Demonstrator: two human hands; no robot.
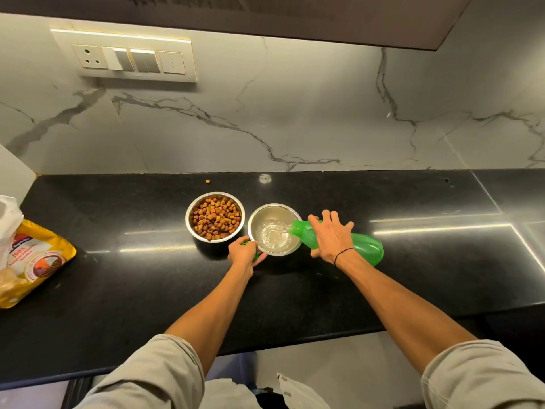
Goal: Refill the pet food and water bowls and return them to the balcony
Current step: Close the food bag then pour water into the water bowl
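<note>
We're tipping the green bottle (365, 246) nearly flat over the steel water bowl (275, 230) w/ our right hand (331, 239), fingers wrapped over the top of it, thumb underneath. The mouth is sitting right at the bowl's right rim and water is running in; there's a shallow pool in the bottom, tho how deep it is we can't rly tell bc of the glare. Our hand is covering the bottle's middle, so only the neck and fat end are showing.

Left hand (243, 255) is curled at the bowl's near-left rim, clenched around smth small and green (256, 255), prob the cap, but it's mostly hidden in the fist so can't say for sure. Whether the fingers are also touching the bowl, can't tell.

Food bowl (215, 216) is sitting just beside the water bowl on the left, rims almost touching, full of brown kibble. One stray kibble piece (208, 181) is lying back near the wall.

Both bowls are sitting mid-depth on the black counter (413, 284), w/ open room in front, behind and a long stretch to the right. Yellow pet food bag (35, 261) is lying far left, cut off by the frame edge, label too blurry to read. Switch panel (129, 59) is up on the marble wall. Bottom edge is cutting off our sleeves.
</note>
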